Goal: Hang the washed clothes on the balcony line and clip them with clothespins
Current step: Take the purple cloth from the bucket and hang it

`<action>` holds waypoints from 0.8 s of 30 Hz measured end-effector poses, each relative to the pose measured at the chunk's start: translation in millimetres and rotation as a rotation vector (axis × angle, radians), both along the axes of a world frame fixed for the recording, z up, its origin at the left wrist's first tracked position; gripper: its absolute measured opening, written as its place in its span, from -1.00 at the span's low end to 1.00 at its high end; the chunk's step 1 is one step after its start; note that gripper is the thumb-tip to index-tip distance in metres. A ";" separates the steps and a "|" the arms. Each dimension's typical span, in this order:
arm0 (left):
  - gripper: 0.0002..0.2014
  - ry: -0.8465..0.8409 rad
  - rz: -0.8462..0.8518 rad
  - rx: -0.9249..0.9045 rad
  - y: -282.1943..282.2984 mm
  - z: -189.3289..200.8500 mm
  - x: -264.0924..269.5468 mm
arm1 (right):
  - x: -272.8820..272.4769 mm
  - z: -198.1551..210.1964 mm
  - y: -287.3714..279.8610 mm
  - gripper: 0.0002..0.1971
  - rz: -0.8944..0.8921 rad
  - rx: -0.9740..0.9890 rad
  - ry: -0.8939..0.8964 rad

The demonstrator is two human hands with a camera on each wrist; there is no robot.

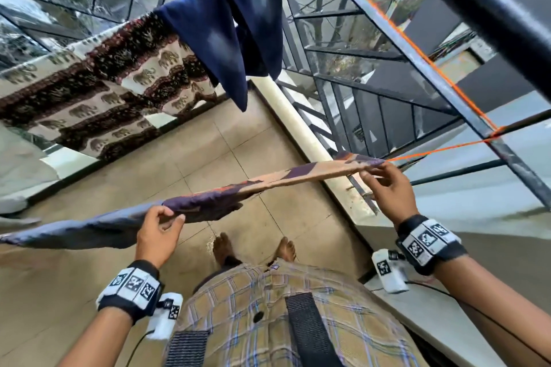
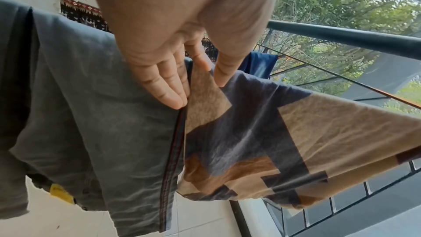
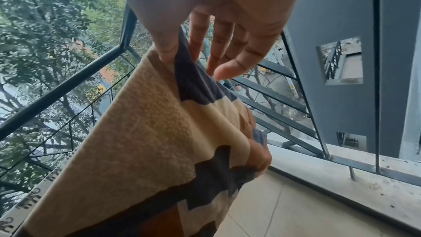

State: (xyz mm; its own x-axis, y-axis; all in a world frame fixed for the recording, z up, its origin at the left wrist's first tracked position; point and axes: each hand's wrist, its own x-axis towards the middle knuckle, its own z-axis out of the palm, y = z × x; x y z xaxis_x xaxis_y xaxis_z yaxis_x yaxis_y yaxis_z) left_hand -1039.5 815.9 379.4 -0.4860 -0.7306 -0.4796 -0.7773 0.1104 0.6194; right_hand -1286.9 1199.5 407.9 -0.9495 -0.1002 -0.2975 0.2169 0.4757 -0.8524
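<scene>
Hands, left (image 1: 158, 232) and right (image 1: 387, 188), pinch patterned cloth (image 1: 298, 177) draped over orange line (image 1: 432, 152).

My left hand (image 1: 158, 235) and right hand (image 1: 387, 185) pinch the patterned cloth (image 1: 268, 182) draped along the orange line (image 1: 432, 152) (mid-frame, running lower left to right). Upper centre: a navy garment (image 1: 235, 27); upper left: an elephant-print cloth (image 1: 98, 89). Bottom centre: my bare feet on tile.

4 cloths on the line: 1 elephant-print (image 1: 98, 92), 1 navy (image 1: 235, 24), 1 grey (image 2: 91, 114), 1 patterned (image 1: 298, 176); 2 hands.
</scene>
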 end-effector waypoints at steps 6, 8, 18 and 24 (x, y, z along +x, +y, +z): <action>-0.78 -0.037 0.143 -0.099 5.5 5.9 -14.9 | -4.6 0.1 0.9 -0.96 0.013 0.007 0.044; -0.77 0.006 0.218 -0.046 -1.3 2.3 -14.9 | -1.7 3.1 7.8 -0.85 0.024 0.001 0.045; -0.68 0.251 0.235 0.075 7.5 7.6 -5.9 | 1.2 31.3 23.1 -0.59 -0.024 -0.188 0.057; -0.69 0.459 0.232 0.257 -1.9 31.1 -2.9 | -25.7 81.8 30.6 -0.70 0.090 -0.380 0.101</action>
